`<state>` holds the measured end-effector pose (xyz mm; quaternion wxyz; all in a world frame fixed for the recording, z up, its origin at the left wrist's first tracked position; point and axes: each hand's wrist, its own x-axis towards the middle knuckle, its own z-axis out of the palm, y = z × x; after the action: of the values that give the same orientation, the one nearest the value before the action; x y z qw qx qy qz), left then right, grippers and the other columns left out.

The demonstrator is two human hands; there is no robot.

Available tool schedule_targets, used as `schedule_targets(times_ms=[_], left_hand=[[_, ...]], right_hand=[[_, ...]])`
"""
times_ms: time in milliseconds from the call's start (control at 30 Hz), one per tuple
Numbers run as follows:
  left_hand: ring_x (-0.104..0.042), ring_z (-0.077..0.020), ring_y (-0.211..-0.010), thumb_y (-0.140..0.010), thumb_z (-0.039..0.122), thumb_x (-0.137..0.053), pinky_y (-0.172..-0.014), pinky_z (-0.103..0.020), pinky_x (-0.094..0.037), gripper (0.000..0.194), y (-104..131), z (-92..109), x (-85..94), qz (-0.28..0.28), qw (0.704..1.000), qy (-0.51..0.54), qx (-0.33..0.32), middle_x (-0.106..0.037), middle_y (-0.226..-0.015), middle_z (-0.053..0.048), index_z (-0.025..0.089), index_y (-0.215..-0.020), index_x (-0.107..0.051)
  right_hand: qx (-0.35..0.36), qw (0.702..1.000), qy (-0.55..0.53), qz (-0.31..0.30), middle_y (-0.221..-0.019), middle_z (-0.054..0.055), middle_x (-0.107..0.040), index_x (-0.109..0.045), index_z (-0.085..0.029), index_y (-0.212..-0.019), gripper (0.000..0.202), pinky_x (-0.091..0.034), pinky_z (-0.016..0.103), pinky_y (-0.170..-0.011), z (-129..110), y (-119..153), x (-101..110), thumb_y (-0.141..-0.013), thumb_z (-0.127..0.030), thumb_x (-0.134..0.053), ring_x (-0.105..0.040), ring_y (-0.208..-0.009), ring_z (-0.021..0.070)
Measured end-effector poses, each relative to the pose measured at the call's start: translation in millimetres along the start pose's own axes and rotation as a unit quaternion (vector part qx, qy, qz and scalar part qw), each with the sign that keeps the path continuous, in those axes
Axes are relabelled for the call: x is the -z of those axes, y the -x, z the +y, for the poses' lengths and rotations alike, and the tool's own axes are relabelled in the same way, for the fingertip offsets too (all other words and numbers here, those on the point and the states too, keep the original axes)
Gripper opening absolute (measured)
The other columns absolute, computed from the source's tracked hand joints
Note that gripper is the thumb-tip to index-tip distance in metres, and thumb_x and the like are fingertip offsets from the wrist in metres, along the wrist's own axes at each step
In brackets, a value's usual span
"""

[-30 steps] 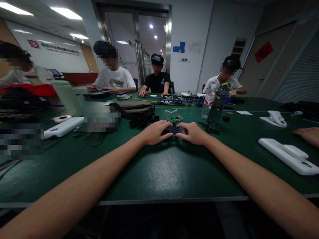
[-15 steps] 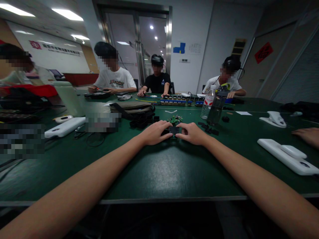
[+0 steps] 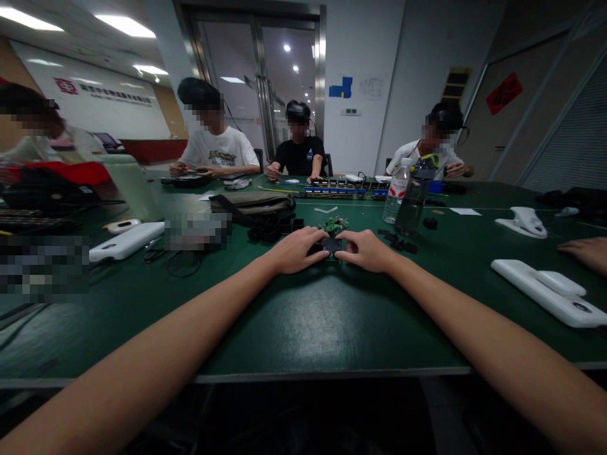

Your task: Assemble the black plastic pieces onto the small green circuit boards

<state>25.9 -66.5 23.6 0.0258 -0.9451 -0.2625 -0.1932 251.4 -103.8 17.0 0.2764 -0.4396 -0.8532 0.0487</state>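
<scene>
Between my hands is a small flat black plastic part (image 3: 332, 244), with green showing at its near edge. My left hand (image 3: 300, 249) is closed on its left side, thumb toward me and fingers at the far side. My right hand (image 3: 364, 249) pinches the right side in the same way. Right behind the part lies a small heap of green circuit-board pieces (image 3: 334, 224). Black open-topped boxes (image 3: 270, 231) stand left of the heap. Several loose black parts (image 3: 398, 241) lie to the right of my right hand.
Beyond the boxes lies a grey-brown bag (image 3: 256, 203). A clear water bottle (image 3: 394, 196) and a dark bottle (image 3: 416, 199) stand at the right. White devices (image 3: 545, 291) rest on the green table (image 3: 303, 328). Several people sit around it; another person's hand (image 3: 585, 253) is at far right.
My hands stay on the black part with hardly any movement. The view shifts slightly. At the far right side, the seated person's hand has risen from the table.
</scene>
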Motion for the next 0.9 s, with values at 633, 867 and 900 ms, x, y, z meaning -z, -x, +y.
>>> schedule_targets(times_ms=[633,867,900], left_hand=[[-0.057,-0.0244,-0.099,-0.094,0.048,-0.043,-0.088,-0.038,-0.047,0.038,-0.2,0.6,0.8,-0.011,1.000,0.001,0.006,-0.060,-0.105,-0.010,0.019,-0.116,-0.054],[-0.057,-0.0239,-0.099,-0.093,0.048,-0.045,-0.089,-0.038,-0.047,0.038,0.4,0.1,0.1,-0.008,1.000,0.003,0.006,-0.060,-0.105,-0.009,0.020,-0.117,-0.054],[-0.057,-0.0241,-0.099,-0.093,0.049,-0.046,-0.089,-0.038,-0.047,0.039,0.5,-0.2,-0.3,-0.007,1.000,0.003,0.006,-0.060,-0.106,-0.009,0.020,-0.117,-0.053]], right_hand=[[0.010,1.000,0.003,0.001,-0.066,-0.002,-0.063,-0.066,-0.016,-0.106,0.027,-0.037,0.023,-0.062,0.9,0.1,-0.8,-0.083,-0.032,-0.068,-0.057,-0.059,0.0124],[0.004,1.000,-0.003,0.000,-0.066,-0.002,-0.063,-0.067,-0.017,-0.106,0.027,-0.037,0.023,-0.062,-0.9,-0.1,0.3,-0.083,-0.030,-0.069,-0.056,-0.059,0.0122],[0.002,1.000,-0.004,-0.001,-0.066,-0.002,-0.063,-0.067,-0.017,-0.106,0.027,-0.037,0.023,-0.062,-1.4,-0.1,0.7,-0.083,-0.030,-0.069,-0.056,-0.059,0.0122]])
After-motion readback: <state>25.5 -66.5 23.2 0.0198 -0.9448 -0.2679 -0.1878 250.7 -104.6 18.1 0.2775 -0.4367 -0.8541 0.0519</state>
